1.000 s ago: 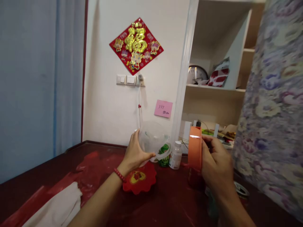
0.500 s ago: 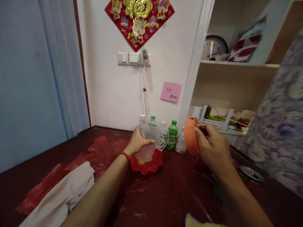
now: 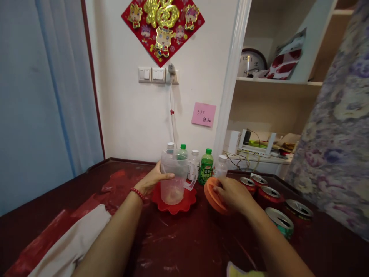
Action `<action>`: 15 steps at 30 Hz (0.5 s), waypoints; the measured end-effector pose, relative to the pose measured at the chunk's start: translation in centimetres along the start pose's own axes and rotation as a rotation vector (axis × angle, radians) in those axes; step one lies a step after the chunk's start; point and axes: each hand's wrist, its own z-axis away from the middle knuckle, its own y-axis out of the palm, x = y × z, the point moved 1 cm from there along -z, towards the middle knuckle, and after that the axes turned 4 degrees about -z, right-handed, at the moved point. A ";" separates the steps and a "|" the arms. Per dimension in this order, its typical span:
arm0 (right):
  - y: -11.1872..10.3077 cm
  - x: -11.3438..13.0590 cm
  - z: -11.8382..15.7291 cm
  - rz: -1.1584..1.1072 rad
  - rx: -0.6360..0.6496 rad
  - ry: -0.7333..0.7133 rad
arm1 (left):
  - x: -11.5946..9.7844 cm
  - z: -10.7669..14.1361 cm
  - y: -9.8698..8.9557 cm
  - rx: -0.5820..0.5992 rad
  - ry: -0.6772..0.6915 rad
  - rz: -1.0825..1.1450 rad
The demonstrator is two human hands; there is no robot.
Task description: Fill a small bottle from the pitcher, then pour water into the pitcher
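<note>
My left hand [image 3: 152, 181] grips a clear plastic jug [image 3: 173, 177] from its left side. The jug stands upright on a red scalloped plate [image 3: 187, 204] on the dark red table [image 3: 201, 238]. My right hand [image 3: 235, 195] holds an orange round lid [image 3: 211, 196] tilted low over the table, just right of the plate. A red bead bracelet is on my left wrist.
Several small bottles, one green [image 3: 206, 168], stand against the wall behind the jug. Several opened cans [image 3: 281, 219] sit at the right. A beige cloth [image 3: 72, 242] lies on red plastic at the left. A floral curtain [image 3: 340, 127] hangs at the right, shelves behind it.
The jug came down from mid-air onto the red plate. The orange lid dropped from chest height to just above the table. The camera tilted downward.
</note>
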 end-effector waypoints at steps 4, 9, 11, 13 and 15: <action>2.1 -0.3 -0.5 0.103 0.146 0.047 | -0.1 0.5 -0.9 0.085 -0.071 0.060; 3.8 -1.1 -0.9 0.146 0.224 0.082 | 0.3 0.7 -1.6 0.115 -0.062 0.149; 4.1 -1.4 -0.9 0.148 0.236 0.092 | 0.2 0.8 -1.6 0.104 -0.056 0.176; 4.4 -1.7 -0.9 0.148 0.243 0.098 | 0.1 0.8 -1.6 0.094 -0.045 0.187; 4.7 -1.7 -0.8 0.143 0.244 0.097 | -0.2 0.9 -1.6 0.119 -0.014 0.171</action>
